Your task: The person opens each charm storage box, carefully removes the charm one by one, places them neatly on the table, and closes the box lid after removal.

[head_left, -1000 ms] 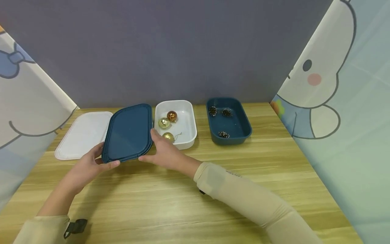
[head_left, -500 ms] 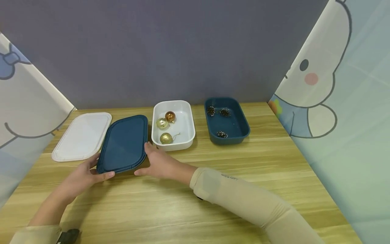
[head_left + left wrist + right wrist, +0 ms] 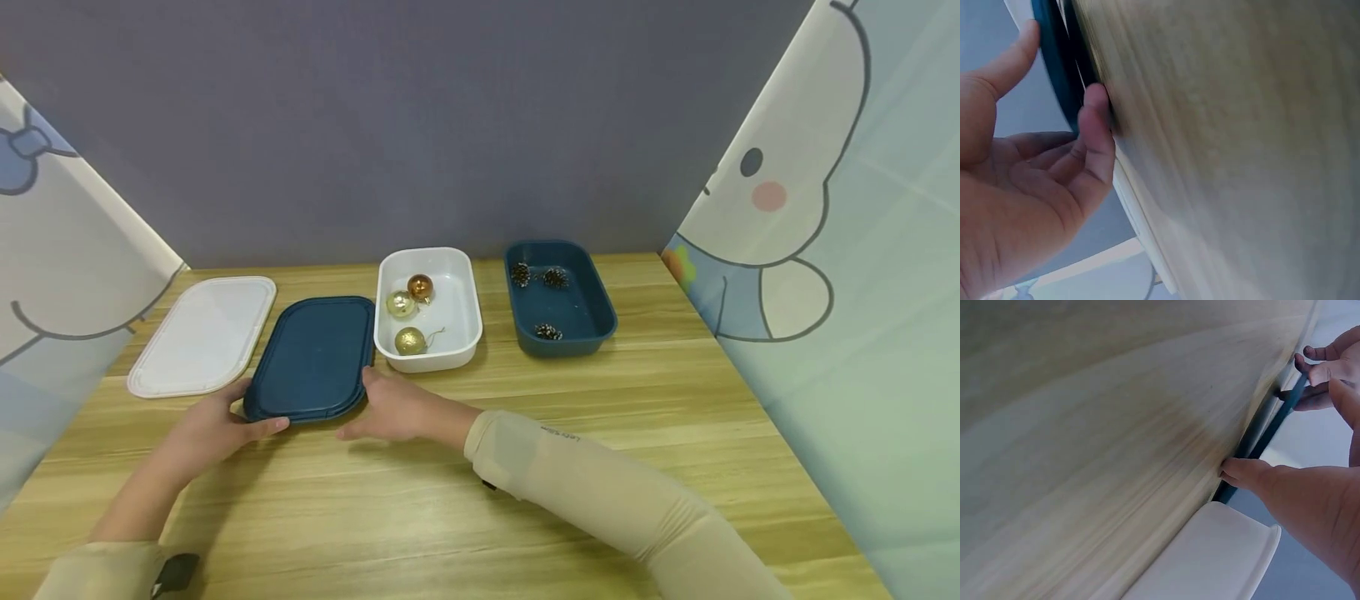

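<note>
A dark blue lid (image 3: 312, 358) lies low over the wooden table between both hands. At its front left corner, my left hand (image 3: 213, 429) grips it, thumb at the front edge. In the left wrist view, the left hand's fingers (image 3: 1094, 125) curl under the lid's edge (image 3: 1057, 62). My right hand (image 3: 393, 407) holds the lid's right edge with its fingers, the thumb apart from it. The right wrist view shows its fingertips (image 3: 1230, 470) at the lid's rim, close to the tabletop. A white box (image 3: 468, 333) with several shiny baubles stands just right of the lid.
A white lid (image 3: 204, 337) lies flat at the left. Farther right stands a dark blue box (image 3: 592, 312) with several pine cones inside. A grey wall (image 3: 450, 125) rises behind the table (image 3: 420, 525), and cartoon-printed panels (image 3: 862, 333) close both sides.
Both hands have brought the dark blue lid down and toward the front, from beside the white box's far part to close over the table. The boxes and white lid stay put.
</note>
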A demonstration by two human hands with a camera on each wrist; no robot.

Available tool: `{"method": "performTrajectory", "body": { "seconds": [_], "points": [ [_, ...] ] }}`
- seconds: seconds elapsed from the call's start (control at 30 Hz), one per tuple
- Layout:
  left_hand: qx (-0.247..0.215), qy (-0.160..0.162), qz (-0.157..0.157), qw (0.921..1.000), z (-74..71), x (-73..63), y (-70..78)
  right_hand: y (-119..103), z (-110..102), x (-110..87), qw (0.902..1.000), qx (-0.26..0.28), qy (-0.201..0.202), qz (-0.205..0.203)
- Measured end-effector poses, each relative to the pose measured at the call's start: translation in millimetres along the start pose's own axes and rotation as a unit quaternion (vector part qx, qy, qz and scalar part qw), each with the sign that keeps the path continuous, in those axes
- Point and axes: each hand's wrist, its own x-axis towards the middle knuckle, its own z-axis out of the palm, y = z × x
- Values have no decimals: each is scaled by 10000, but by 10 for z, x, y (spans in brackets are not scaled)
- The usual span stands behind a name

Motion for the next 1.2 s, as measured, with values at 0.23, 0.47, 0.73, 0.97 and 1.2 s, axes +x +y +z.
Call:
{"method": "performTrajectory", "body": {
  "seconds": [0.23, 0.47, 0.73, 0.97, 1.2],
  "points": [
    [868, 102, -7, 9962, 19, 37, 101, -20, -2, 38, 9958, -810, -417, -114],
    [936, 65, -33, 9956, 42, 80, 178, -25, 19, 84, 9931, -1062, -502, -50],
    [1340, 276, 642, 9885, 73, 107, 159, -46, -1, 205, 9892, -1302, -667, 32],
    [1824, 160, 1173, 9761, 72, 174, 193, -88, -64, 264, 9852, -1431, -933, 155],
    [1715, -73, 1003, 9800, 11, 295, 246, -39, -108, 226, 9870, -1208, -1060, 48]
  ]
}}
